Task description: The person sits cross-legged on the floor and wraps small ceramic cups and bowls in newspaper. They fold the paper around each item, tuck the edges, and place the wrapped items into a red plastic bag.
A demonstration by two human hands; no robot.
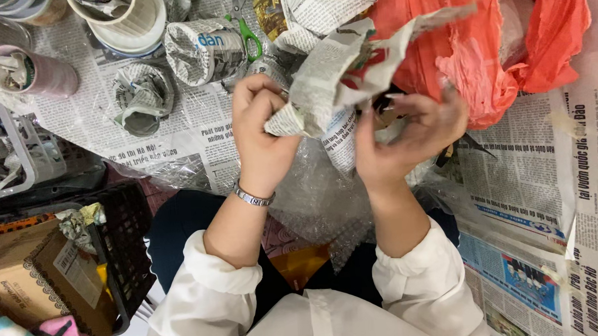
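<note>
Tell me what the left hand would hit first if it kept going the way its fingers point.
The left hand points up-right, already gripping the crumpled newspaper sheet. Past it, probably the green-handled scissors; depth is unclear.

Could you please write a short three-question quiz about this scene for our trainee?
1. True or false: both hands grip the crumpled newspaper sheet.
2. Which wrist wears the silver metal bracelet: (a) left, (b) right?
3. What colour are the handles of the scissors lying on the newspaper-covered surface?

Key:
1. True: the left hand and right hand both grip it.
2. (a) left.
3. Green.
</note>
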